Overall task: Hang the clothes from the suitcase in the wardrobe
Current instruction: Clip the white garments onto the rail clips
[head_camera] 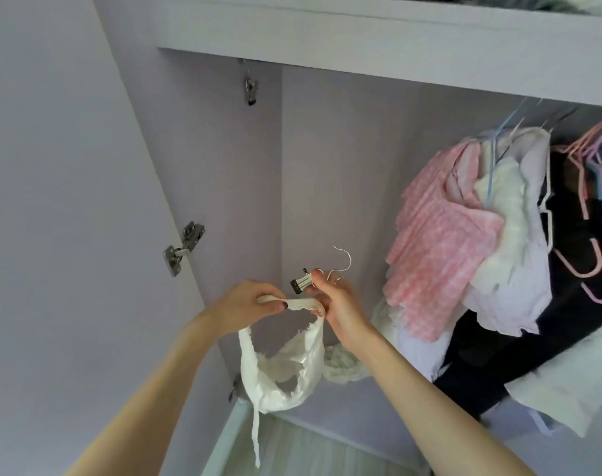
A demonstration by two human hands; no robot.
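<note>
Your left hand [244,304] pinches lace strap of white garment [279,365], stretching it taut toward clip. Your right hand [337,304] grips strap's other end plus clip hanger [306,280]. Hung clothes [464,242] crowd far right.

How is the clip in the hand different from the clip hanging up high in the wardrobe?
The clip hanger is pinched by the right hand, lies sideways and shows its hook; the hanging clip dangles upright under the shelf, touched by nobody. Both are small silvery metal clips.
</note>
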